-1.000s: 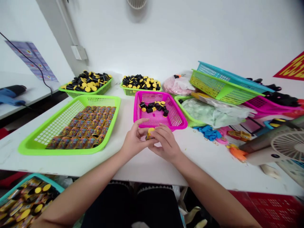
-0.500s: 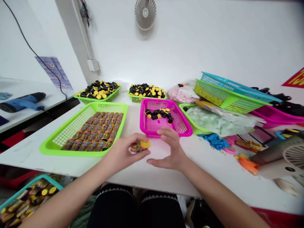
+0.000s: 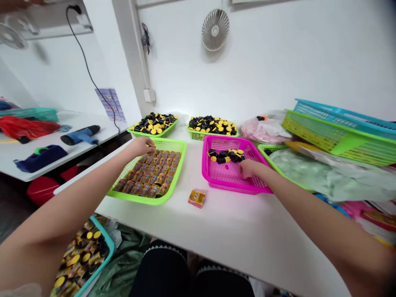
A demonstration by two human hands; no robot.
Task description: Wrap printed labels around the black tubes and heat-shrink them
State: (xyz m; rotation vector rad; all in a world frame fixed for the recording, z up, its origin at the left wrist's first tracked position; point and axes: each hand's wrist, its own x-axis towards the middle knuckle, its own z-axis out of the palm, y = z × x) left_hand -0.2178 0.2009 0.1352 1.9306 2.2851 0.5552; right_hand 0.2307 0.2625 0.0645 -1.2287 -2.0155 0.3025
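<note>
My left hand (image 3: 140, 146) is over the back left of the green basket (image 3: 161, 201), its fingers pinched on a small labelled cylinder, mostly hidden. Below it, rows of labelled cylinders (image 3: 151, 175) in brown and yellow printed wraps fill much of that basket. My right hand (image 3: 249, 168) reaches into the pink basket (image 3: 235, 187), fingers curled down beside loose black-and-yellow cylinders (image 3: 224, 156). What those fingertips hold, if anything, is hidden. Flat printed sleeves (image 3: 197, 198) in yellow and brown lie on the white table (image 3: 216, 227) between the two baskets.
Two green baskets heaped with black-and-yellow cylinders (image 3: 154, 124) stand along the wall. Bagged goods (image 3: 315, 169) and stacked baskets (image 3: 340, 132) crowd the right. A teal bin (image 3: 107, 239) of wrapped pieces is low at left. A blue heat gun (image 3: 81, 135) lies on the side table.
My left hand has carried the yellow-ended cylinder from the table's front to the green basket. My right hand has moved into the pink basket. The view has swung left, and printed sleeves now show.
</note>
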